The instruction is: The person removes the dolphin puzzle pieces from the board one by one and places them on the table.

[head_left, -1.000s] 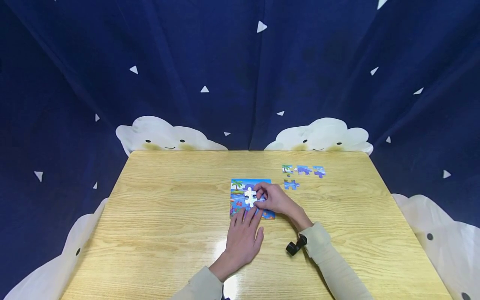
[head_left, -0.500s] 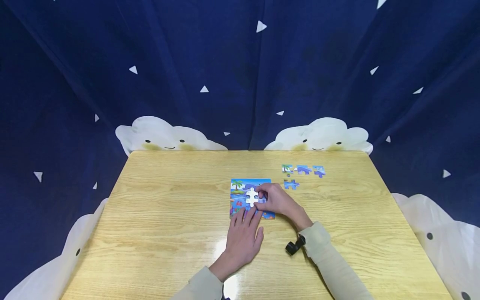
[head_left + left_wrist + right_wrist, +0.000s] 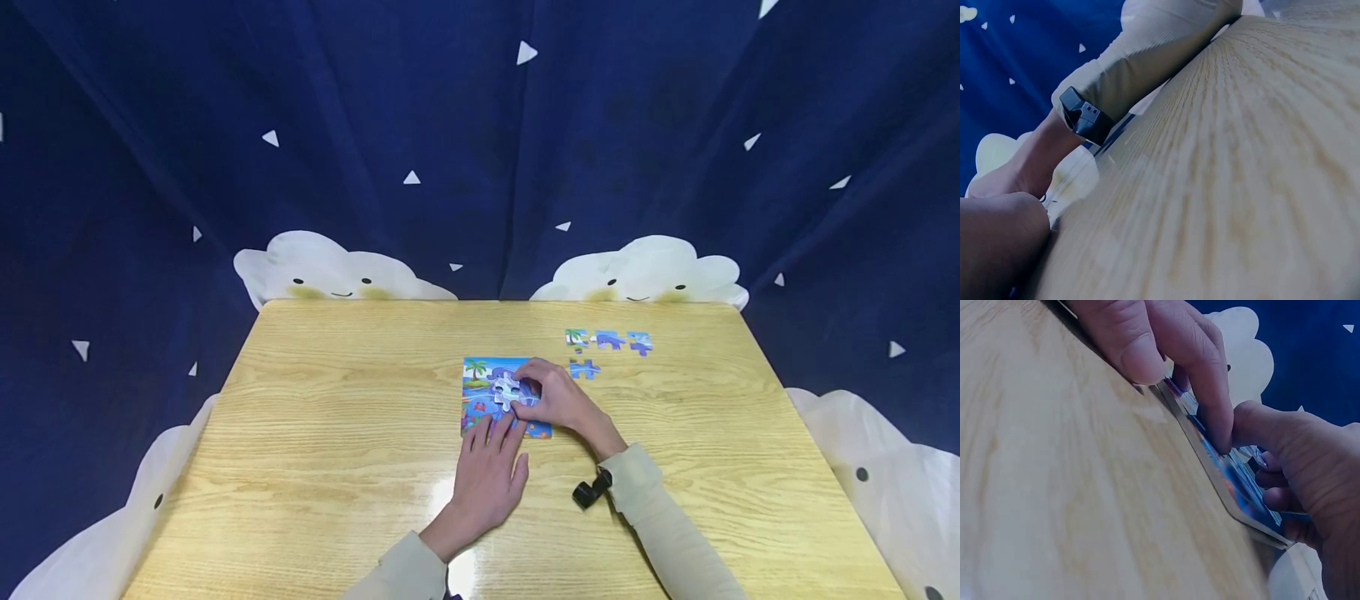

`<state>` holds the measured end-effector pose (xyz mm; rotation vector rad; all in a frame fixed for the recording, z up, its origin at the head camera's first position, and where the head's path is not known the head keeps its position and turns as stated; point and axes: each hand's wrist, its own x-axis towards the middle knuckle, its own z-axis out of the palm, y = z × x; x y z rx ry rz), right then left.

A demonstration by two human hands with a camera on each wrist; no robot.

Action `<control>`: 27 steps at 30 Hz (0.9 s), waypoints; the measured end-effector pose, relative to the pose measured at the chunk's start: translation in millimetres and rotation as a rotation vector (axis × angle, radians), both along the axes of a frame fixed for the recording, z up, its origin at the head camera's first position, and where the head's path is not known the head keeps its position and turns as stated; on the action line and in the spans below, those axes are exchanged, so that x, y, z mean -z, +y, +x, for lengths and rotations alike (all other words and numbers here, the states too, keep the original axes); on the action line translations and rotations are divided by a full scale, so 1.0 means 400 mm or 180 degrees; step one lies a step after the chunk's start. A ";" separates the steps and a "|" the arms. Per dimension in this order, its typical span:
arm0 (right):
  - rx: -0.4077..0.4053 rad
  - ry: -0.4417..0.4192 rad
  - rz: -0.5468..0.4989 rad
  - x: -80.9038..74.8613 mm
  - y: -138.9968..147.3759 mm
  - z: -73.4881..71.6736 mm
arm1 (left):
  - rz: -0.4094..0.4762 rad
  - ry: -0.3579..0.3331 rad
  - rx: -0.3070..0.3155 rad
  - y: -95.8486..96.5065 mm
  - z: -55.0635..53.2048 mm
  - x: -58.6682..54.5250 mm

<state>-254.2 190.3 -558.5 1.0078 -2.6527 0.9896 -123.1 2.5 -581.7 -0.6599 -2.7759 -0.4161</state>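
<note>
A puzzle board (image 3: pixel 476 387) with a palm tree and sea picture lies flat on the table. My right hand (image 3: pixel 557 396) pinches a pale, shiny jigsaw piece (image 3: pixel 507 390) between thumb and fingers over the board's middle. Straight fingers of my left hand (image 3: pixel 487 483) rest on the board's front part. In the right wrist view, the left fingers (image 3: pixel 1213 394) reach onto the board (image 3: pixel 1238 487) right beside the right hand (image 3: pixel 1325 469); there the piece is mostly hidden behind the fingers. Only part of the left hand (image 3: pixel 1000 244) shows in the left wrist view.
Several loose jigsaw pieces lie behind and right of the board: a palm-tree piece (image 3: pixel 576 337), two purple-and-blue pieces (image 3: pixel 608 340) and a blue one (image 3: pixel 584 368). The wooden table (image 3: pixel 337 400) ends at a dark blue curtain (image 3: pixel 480 150) with cloud shapes.
The piece in my right hand has shifted slightly right and tilted, its shine duller. The right fingers have moved a little with it. My left hand stays in place.
</note>
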 end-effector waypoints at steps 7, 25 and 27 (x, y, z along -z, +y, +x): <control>-0.0106 -0.0096 -0.0114 -0.013 0.008 -0.006 | 0.0050 0.0167 -0.0013 -0.002 -0.005 0.005; 0.0068 -0.0052 -0.0178 -0.048 0.097 0.016 | 0.0020 0.0004 0.0005 -0.003 0.000 -0.002; 0.0077 -0.0003 -0.0214 -0.048 0.109 0.018 | 0.0018 0.0004 0.0001 -0.001 0.001 0.000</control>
